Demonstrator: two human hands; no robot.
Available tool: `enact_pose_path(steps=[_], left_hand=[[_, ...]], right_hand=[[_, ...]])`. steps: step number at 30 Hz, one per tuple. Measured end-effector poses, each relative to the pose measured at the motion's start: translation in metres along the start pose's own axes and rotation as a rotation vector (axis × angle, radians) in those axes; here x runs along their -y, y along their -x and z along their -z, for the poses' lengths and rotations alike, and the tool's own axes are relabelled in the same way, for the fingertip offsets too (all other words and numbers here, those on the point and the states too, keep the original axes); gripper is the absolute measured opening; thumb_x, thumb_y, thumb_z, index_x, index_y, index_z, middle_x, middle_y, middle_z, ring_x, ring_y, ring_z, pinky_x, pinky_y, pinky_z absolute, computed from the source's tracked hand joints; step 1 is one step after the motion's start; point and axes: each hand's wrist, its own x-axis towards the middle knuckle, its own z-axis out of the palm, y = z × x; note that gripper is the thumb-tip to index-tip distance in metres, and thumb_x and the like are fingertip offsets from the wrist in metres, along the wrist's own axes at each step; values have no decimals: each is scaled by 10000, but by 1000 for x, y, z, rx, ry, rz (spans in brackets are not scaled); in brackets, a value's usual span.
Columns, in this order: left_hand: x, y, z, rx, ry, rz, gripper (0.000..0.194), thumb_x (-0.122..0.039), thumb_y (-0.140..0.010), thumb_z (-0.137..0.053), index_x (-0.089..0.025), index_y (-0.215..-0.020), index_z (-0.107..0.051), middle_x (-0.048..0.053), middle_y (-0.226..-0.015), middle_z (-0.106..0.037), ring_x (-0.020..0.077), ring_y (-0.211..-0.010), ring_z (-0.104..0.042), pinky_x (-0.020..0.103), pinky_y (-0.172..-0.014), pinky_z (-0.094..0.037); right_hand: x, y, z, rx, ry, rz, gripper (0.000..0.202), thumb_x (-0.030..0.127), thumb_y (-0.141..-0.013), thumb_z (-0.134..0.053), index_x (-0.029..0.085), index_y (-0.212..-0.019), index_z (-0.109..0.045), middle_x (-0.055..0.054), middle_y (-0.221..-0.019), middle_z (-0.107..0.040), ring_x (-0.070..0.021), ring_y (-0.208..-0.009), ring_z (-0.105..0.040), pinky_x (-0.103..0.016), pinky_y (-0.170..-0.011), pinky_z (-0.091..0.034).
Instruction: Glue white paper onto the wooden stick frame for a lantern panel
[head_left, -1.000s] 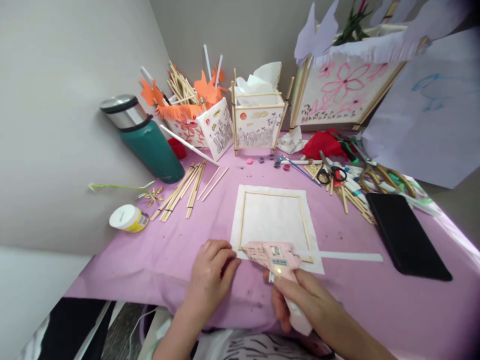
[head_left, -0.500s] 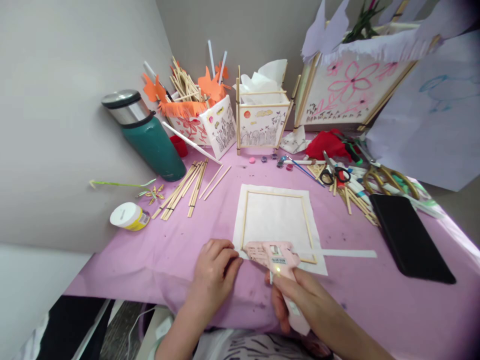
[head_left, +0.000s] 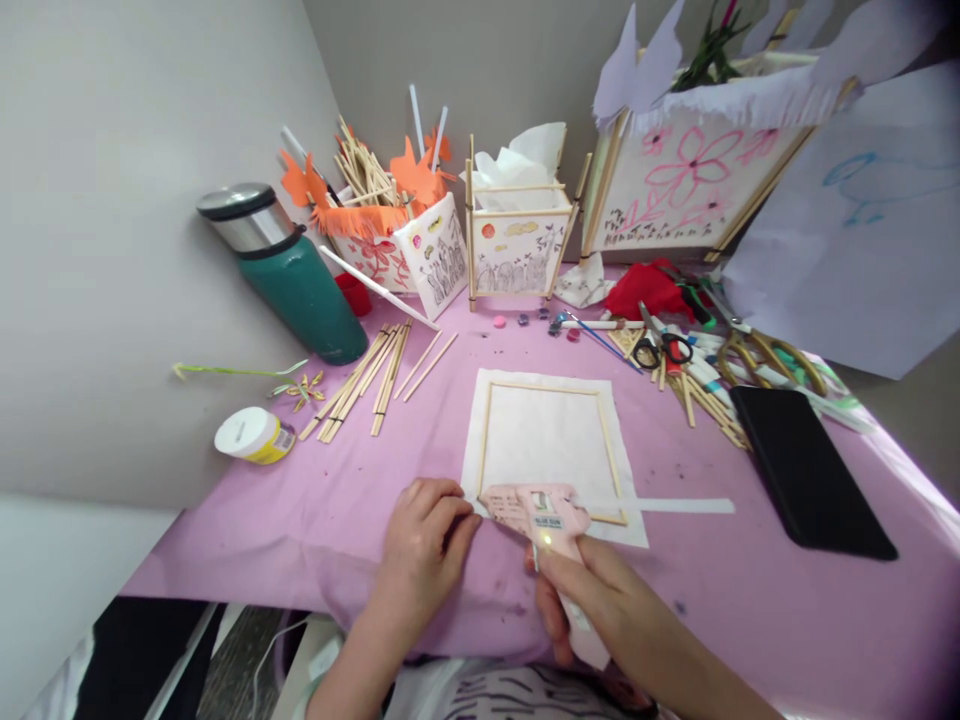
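A pink glue gun [head_left: 546, 515] is wrapped in my right hand [head_left: 600, 600], its nozzle pointing left at the lower left corner of a thin wooden stick frame [head_left: 609, 445]. The frame lies flat on a white paper sheet [head_left: 544, 430]. A white glue stick [head_left: 686, 506] sticks out from the back of the gun, to the right. At the sheet's lower left corner rests my left hand [head_left: 427, 535], fingers curled with the fingertips together; what they pinch, if anything, is too small to make out.
Left: a teal bottle [head_left: 304, 295], a white and yellow jar [head_left: 256, 436] and bundled sticks [head_left: 367, 380]. Behind: decorated paper boxes [head_left: 519, 250]. Right: scissors [head_left: 661, 345], loose sticks [head_left: 709, 405] and a black phone-like slab [head_left: 814, 475] on the pink cloth [head_left: 337, 520].
The whole view has shifted slightly, with objects appearing a little further left. Both hands and the glue gun keep nearly the same place relative to the paper.
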Motion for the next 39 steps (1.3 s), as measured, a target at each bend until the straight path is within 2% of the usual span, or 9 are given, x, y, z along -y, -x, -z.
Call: enact_pose_path(steps=[4, 10, 14, 17, 22, 28, 32, 37, 39], left_hand=[[0, 0, 0, 2, -9, -2, 49, -143, -856, -583, -182, -870, -609, 62, -911, -599, 195, -867, -539, 361, -750, -452], [1, 0, -1, -1, -13, -10, 48, -142, -851, -588, -183, -864, -609, 61, -909, -600, 196, -863, -542, 363, -750, -456], [1, 1, 0, -4, -18, -16, 55, -142, -853, -582, -184, -876, -610, 64, -920, -603, 198, -869, -546, 365, -755, -462], [2, 1, 0, -5, -30, -17, 54, -154, -858, -576, -189, -873, -614, 64, -923, -605, 200, -872, -549, 368, -757, -465], [3, 1, 0, 2, -38, -21, 60, -161, -861, -569, -191, -878, -619, 66, -921, -611, 201, -873, -556, 367, -756, -474], [2, 1, 1, -1, -48, -32, 53, -153, -857, -577, -184, -868, -619, 65, -916, -611, 198, -865, -559, 362, -750, -477], [3, 1, 1, -1, -46, -34, 51, -150, -855, -581, -177, -872, -620, 62, -918, -609, 194, -867, -560, 360, -760, -476], [5, 0, 0, 0, -66, -52, 40, -160, -850, -594, -180, -868, -623, 58, -922, -610, 194, -869, -561, 361, -768, -475], [5, 0, 0, -6, -70, -63, 38, -162, -848, -598, -181, -870, -622, 56, -921, -609, 193, -868, -563, 356, -766, -476]], right_hand=[[2, 3, 2, -18, 11, -2, 452, 397, -926, -367, 183, -566, -535, 9, -503, -566, -104, -506, -505, -228, -680, -433], [-2, 6, 3, -48, 20, -59, 446, 427, -922, -368, 179, -595, -543, 14, -520, -578, -89, -434, -460, -206, -486, -366], [-8, 3, -1, -39, -22, 34, 436, 390, -916, -394, 178, -559, -527, 22, -481, -544, -96, -500, -531, -196, -576, -416], [-16, 2, 1, -69, -16, 43, 447, 414, -919, -389, 174, -570, -534, 9, -508, -573, -99, -507, -525, -196, -548, -406], [-27, 9, 7, -115, -69, -42, 463, 513, -911, -345, 180, -647, -530, 4, -510, -568, -109, -437, -464, -216, -447, -361], [-32, 21, 10, -173, -95, -85, 484, 562, -888, -368, 181, -627, -515, -7, -512, -569, -131, -510, -532, -229, -524, -413], [-37, 27, 14, -184, -177, -117, 474, 599, -868, -376, 192, -673, -522, 3, -513, -560, -137, -485, -532, -231, -493, -405], [-40, 38, 21, -171, -203, -138, 506, 598, -874, -375, 191, -608, -514, -2, -486, -555, -124, -407, -471, -227, -421, -340], [-40, 41, 23, -194, -212, -129, 517, 577, -882, -379, 187, -570, -512, -9, -480, -561, -129, -419, -486, -229, -435, -349]])
